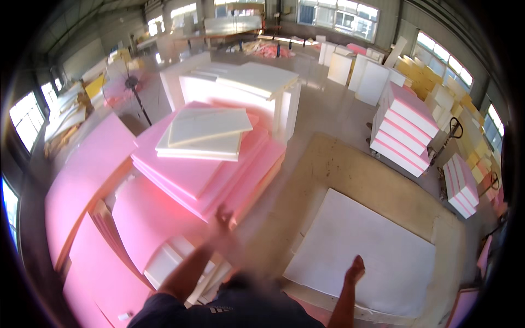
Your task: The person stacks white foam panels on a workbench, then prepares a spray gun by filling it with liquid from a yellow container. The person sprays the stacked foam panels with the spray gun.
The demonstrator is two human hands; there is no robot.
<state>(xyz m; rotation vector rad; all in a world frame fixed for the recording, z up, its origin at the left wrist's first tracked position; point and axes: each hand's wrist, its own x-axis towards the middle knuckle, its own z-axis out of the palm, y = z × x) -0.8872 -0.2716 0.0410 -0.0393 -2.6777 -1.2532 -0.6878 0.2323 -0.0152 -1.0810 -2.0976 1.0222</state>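
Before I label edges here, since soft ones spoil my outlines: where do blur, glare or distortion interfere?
Head view, centre: left hand smeared, right hand clearer; head view, top: windows glare nearly white; head view, upper left: fan blades hazy; head view, far left: pink foam sheet edges bow, probably fisheye distortion.

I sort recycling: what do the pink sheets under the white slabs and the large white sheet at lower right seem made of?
Pink sheets: probably matte plastic foam, judging by smooth faces and uniform, bulky layers.
White sheet: matte, flat, thin-looking; foam or board, unclear.
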